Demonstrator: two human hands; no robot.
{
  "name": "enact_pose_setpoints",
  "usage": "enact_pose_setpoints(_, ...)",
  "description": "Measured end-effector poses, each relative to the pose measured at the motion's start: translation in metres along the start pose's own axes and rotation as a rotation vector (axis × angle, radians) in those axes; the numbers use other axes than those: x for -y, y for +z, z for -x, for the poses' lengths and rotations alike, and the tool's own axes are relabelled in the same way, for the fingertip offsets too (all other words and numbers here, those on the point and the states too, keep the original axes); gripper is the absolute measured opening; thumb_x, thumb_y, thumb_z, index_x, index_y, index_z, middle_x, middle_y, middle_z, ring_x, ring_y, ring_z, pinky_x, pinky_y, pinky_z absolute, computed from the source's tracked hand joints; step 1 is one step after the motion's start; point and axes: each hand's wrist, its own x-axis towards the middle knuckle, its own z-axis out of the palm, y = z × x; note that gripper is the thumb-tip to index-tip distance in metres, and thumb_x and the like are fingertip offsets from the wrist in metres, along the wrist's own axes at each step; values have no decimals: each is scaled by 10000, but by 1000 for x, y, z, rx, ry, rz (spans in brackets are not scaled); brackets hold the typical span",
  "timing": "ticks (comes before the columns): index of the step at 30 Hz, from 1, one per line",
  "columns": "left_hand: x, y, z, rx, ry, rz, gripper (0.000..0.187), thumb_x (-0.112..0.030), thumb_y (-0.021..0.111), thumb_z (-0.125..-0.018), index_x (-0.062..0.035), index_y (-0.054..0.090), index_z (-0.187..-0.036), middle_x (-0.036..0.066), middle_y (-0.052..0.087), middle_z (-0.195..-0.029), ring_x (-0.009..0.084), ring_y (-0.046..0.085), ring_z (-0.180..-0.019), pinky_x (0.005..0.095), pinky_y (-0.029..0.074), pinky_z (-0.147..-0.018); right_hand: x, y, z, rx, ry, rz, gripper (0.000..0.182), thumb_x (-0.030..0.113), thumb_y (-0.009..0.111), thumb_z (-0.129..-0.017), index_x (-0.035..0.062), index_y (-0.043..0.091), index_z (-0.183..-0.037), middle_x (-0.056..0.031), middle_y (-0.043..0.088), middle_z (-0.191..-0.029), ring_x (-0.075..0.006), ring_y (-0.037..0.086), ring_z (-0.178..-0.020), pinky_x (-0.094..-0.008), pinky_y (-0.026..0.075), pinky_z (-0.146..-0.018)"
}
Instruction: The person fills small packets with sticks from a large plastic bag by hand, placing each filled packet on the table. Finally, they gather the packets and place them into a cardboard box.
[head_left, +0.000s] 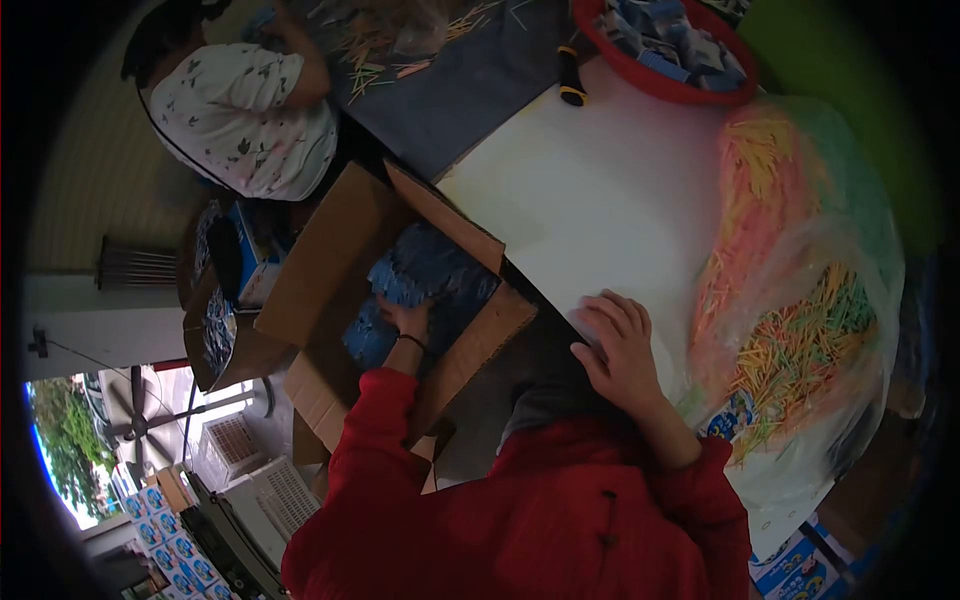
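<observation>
An open cardboard box (470,340) with raised flaps stands at the table's left side, holding blue packets (450,265). Inside it, my left hand (405,318) grips blue packets, its fingertips partly hidden among them. My right hand (620,350) rests open, fingers stretched, at the near edge of the white tabletop (590,190). To its right lies a large clear plastic bag (790,290) full of thin sticks (810,340) in yellow, orange, pink and green.
A red basin (680,90) of blue-and-white packets stands at the far right, near a black-and-yellow handle (570,80). Another person (250,110) works at the dark table (440,120), where loose sticks lie. More boxes (215,330) and a fan (138,425) are at left.
</observation>
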Motion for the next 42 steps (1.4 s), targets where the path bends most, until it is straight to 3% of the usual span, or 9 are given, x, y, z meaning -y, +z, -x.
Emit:
enact_pose_setpoints(5, -49, -21, -5, 320, -424, 807, 1126, -559, 675, -796, -164, -109, -1501, 146, 237, -1520, 330, 370, -1316, 424, 309, -1097, -5, 1, 7, -73, -38, -69, 320, 209, 672, -803, 77, 590, -1083, -99, 535, -1194, -325, 460, -1193, -473, 321, -1029)
enact_pose_setpoints(7, -34, -19, -30, 688, -362, 897, 736, -640, 445, -896, -162, 363, -1450, 64, 358, -1476, 268, 390, -1307, 426, 344, -1076, -12, 6, 12, -127, -58, -108, 315, 207, 677, -794, 71, 588, -1064, -106, 540, -1185, -336, 460, -1185, -480, 326, -1022)
enact_pose_setpoints(9, -46, -14, -27, 258, -453, 598, 1069, -719, 648, -704, -119, 221, -1479, 119, 369, -1465, 325, 455, -1246, 493, 434, -984, -11, 10, 19, -187, -86, -192, 301, 209, 669, -805, 66, 586, -1057, -116, 554, -1172, -343, 483, -1150, -471, 354, -995)
enact_pose_setpoints(12, 7, 7, -141, -280, 50, -197, 1008, -527, 771, -712, -22, 258, -1417, 192, 466, -1321, 330, 500, -1150, 486, 439, -968, 6, -17, 58, -107, -61, -400, 264, 207, 636, -846, 58, 587, -1058, -122, 585, -1120, -332, 537, -1059, -436, 411, -936)
enact_pose_setpoints(15, -124, -48, -15, -353, 435, -190, 667, -351, 704, -838, 12, 411, -1315, 191, 495, -1259, 318, 522, -1100, 461, 440, -950, 26, -61, 100, 80, 3, -669, 218, 209, 590, -904, 47, 597, -1050, -121, 619, -1051, -304, 589, -961, -382, 463, -863)
enact_pose_setpoints(21, -275, -79, 269, 427, 1592, 138, 185, -76, 738, -753, -63, 614, -890, 95, 567, -961, 293, 535, -918, 416, 398, -843, 9, -134, 181, 91, 347, -863, 174, 188, 560, -943, 29, 625, -972, -112, 641, -883, -247, 629, -839, -321, 489, -756)
enact_pose_setpoints(27, -262, 4, 414, 727, 1879, -59, 325, -401, 710, -764, -91, 632, -826, 66, 532, -822, 259, 501, -846, 399, 339, -763, -59, -174, 224, -708, 355, -256, 174, 203, 611, -913, 32, 608, -881, -105, 616, -805, -266, 617, -740, -327, 477, -657)
enact_pose_setpoints(33, -264, 11, 430, 636, 1882, -260, 426, -506, 664, -776, -81, 632, -777, 54, 525, -755, 249, 493, -810, 400, 329, -746, -95, -228, 266, -410, 1295, 298, 274, 260, 617, -879, 32, 541, -748, -128, 588, -753, -327, 586, -717, -410, 451, -627)
enact_pose_setpoints(42, -264, 9, 434, 758, 1810, -312, 429, -500, 697, -746, -100, 553, -686, 38, 508, -689, 237, 489, -772, 394, 320, -769, -107, -210, 216, -770, 518, 93, 213, 184, 619, -875, 4, 545, -791, -126, 581, -751, -300, 572, -659, -367, 448, -609)
